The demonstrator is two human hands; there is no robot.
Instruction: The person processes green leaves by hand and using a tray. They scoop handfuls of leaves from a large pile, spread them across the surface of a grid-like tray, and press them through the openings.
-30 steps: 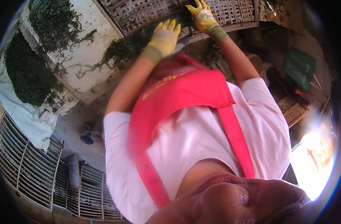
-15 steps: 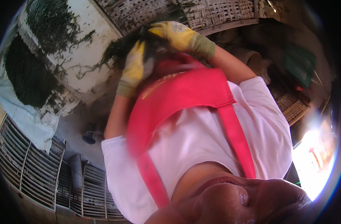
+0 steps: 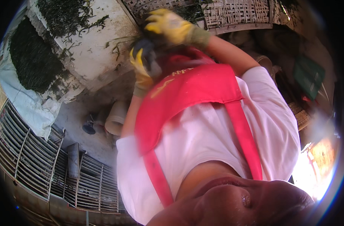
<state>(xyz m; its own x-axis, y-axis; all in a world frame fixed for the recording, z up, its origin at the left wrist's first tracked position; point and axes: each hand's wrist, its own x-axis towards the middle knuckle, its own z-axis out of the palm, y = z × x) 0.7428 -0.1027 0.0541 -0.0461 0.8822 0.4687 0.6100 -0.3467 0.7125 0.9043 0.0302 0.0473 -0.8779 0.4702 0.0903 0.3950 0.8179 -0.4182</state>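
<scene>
Both my hands wear yellow and white gloves with green cuffs, in front of the red apron. My left hand has its fingers curved against a blurred, dark, rounded mass that I cannot make out. Higher and to the right, my right hand has its yellow fingers spread and slightly bent over the same dark area, gripping nothing visible. Loose dark green leafy strands lie on the pale tabletop to the left of my hands.
A dark leafy heap covers the table's far left; another lies beside it above white sheeting. Woven trays stand at the top. A pale bucket and barred metal racks are lower left. A green panel is right.
My right hand has risen a little and spread its fingers. My left hand has shifted slightly right and down, its fingers more curved. Fewer strands show beside the hands, and the bucket has come into view.
</scene>
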